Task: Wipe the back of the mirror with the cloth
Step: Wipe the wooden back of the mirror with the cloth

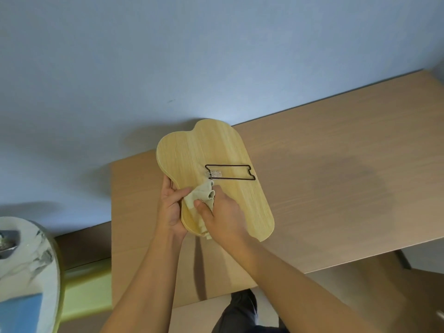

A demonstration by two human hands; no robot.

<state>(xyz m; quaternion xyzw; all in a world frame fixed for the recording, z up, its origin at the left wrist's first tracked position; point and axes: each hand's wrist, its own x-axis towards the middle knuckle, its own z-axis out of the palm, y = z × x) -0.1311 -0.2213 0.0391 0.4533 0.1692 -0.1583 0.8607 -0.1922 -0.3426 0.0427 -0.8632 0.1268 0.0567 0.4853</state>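
Observation:
The mirror [213,150] shows its light wooden back, a cloud-shaped board held tilted above the table. A dark wire stand [230,172] lies folded flat against it, fixed with a strip of clear tape. My left hand [171,207] grips the board's lower left edge. My right hand [222,216] presses a crumpled beige cloth [200,195] against the wood just below the wire stand. The mirror's glass side faces away and is hidden.
A light brown table [336,176] runs under the mirror, against a blue wall [168,56]. A marbled white rounded object [31,272] with a blue patch sits at the lower left. Dark trousers [240,311] show below.

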